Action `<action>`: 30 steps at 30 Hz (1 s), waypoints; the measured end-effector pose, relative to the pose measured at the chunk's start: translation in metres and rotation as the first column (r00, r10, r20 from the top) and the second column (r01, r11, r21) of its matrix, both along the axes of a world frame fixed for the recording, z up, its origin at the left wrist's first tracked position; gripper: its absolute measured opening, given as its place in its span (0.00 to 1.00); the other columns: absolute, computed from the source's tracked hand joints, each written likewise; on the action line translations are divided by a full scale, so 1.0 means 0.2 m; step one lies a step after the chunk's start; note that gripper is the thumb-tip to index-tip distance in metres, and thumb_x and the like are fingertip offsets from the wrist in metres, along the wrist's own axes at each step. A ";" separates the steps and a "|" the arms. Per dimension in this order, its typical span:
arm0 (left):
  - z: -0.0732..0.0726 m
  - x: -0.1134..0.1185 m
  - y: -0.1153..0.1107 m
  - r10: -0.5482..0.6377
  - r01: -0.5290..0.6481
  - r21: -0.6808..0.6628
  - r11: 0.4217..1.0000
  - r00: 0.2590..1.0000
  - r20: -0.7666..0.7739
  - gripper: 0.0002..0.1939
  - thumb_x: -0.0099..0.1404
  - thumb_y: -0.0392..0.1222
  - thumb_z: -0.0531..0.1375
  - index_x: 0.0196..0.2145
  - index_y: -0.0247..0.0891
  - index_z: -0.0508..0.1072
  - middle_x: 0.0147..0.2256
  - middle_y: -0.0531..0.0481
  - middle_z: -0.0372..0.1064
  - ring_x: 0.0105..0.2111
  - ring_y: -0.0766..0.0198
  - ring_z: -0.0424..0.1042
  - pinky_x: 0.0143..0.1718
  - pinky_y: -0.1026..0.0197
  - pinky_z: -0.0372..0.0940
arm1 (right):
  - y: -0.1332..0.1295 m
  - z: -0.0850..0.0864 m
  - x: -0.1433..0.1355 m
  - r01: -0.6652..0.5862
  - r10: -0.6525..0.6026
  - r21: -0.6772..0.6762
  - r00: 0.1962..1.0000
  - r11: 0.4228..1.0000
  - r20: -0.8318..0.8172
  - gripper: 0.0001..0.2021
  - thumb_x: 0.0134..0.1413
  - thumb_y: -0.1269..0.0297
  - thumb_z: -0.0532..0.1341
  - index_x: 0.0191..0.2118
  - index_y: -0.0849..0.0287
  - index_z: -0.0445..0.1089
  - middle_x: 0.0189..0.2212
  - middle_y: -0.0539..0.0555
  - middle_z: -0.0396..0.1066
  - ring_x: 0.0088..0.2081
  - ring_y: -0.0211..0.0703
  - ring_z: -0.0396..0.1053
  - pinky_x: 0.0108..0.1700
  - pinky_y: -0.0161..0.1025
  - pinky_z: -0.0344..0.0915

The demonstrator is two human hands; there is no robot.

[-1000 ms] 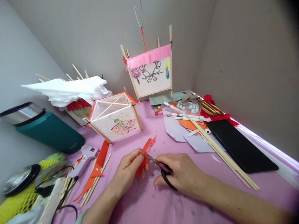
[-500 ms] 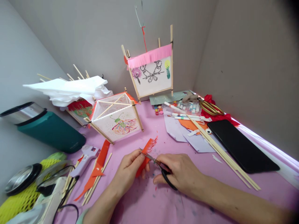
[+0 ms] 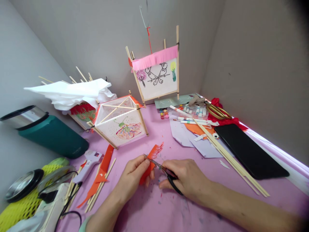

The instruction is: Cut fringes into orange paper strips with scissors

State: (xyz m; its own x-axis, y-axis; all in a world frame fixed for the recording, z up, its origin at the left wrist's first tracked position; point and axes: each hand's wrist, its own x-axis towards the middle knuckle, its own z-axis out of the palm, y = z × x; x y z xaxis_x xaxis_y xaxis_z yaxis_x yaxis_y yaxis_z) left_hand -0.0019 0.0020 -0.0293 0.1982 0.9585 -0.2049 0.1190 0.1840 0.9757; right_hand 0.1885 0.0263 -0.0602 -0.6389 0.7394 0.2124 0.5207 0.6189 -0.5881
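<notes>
Pinched in my left hand (image 3: pixel 135 172) is an orange paper strip (image 3: pixel 153 153), its far end cut into a thin fringe. My right hand (image 3: pixel 187 177) is closed around black-handled scissors (image 3: pixel 172 182), whose blades lie across the strip close to my left fingertips. Beyond my hands stands a wooden-framed paper lantern (image 3: pixel 129 129) with a butterfly drawn on its front and crossed sticks on top. Farther back, a second lantern (image 3: pixel 159 77) with bird drawings and a pink fringe hangs from a red cord. Small orange scraps lie on the purple tabletop (image 3: pixel 154 212).
To the left are a teal bottle (image 3: pixel 53 135), a lilac glue gun (image 3: pixel 88 164), a longer orange paper piece (image 3: pixel 102 174), sticks and a power strip (image 3: pixel 51 209). On the right lie a black phone (image 3: pixel 251 151), wooden sticks (image 3: pixel 224 154), markers (image 3: pixel 193 120) and gold-handled scissors (image 3: pixel 218 111).
Both hands stay nearly in place. The scissor blades shift very slightly at the orange strip, and its fringed end has tilted a little.
</notes>
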 end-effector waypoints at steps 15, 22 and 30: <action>0.03 0.01 0.01 0.081 -0.081 0.008 0.997 0.996 0.030 0.14 0.62 0.49 0.56 0.25 0.36 0.66 0.20 0.54 0.66 0.18 0.69 0.63 0.22 0.67 0.57 | -0.01 0.07 0.02 0.019 -0.018 -0.025 0.999 1.000 0.039 0.20 0.46 0.45 0.63 0.37 0.55 0.69 0.27 0.48 0.70 0.27 0.39 0.66 0.29 0.33 0.53; 0.02 0.01 0.02 0.147 -0.148 0.032 0.989 0.989 0.025 0.14 0.61 0.49 0.56 0.26 0.34 0.67 0.22 0.52 0.68 0.19 0.70 0.63 0.23 0.68 0.56 | 0.00 0.08 0.03 0.027 -0.026 -0.027 0.999 0.999 0.041 0.20 0.46 0.45 0.63 0.38 0.55 0.69 0.27 0.48 0.71 0.27 0.38 0.66 0.29 0.33 0.52; 0.02 0.01 0.01 0.116 -0.116 0.014 0.993 0.992 0.041 0.14 0.61 0.49 0.57 0.26 0.35 0.66 0.22 0.52 0.68 0.19 0.69 0.63 0.23 0.67 0.56 | -0.01 0.06 0.03 0.029 -0.027 -0.037 0.999 0.999 0.043 0.19 0.45 0.46 0.65 0.38 0.55 0.69 0.27 0.48 0.70 0.27 0.38 0.66 0.29 0.32 0.54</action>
State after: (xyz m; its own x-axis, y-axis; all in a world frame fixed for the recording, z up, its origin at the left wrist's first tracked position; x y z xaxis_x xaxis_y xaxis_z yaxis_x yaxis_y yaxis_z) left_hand 0.0007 0.0037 -0.0247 0.0934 0.9787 -0.1831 0.0582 0.1782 0.9823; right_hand 0.1940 0.0241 -0.0481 -0.6259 0.7639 0.1572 0.5625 0.5818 -0.5874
